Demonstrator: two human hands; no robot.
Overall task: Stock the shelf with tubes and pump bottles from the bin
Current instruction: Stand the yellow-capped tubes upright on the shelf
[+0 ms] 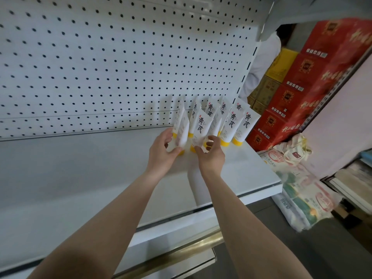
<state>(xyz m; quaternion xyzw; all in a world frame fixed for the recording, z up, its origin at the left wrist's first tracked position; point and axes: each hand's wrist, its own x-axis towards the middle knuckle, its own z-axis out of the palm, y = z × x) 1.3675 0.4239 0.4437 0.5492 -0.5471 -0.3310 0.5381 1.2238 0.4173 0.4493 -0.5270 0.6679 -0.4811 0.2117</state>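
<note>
Left hand [161,152] grips 1 tube [183,127] cap-down on shelf [80,168], squaring it to the standing row [233,121]; right hand [211,156] curls round neighbour tube [200,127], probably steadying it against tipping

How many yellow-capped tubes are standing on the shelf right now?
About 10 tubes: one held in the left hand, one gripped by the right hand, the rest clustered behind and rightward on the shelf; overlaps may hide more.
</note>
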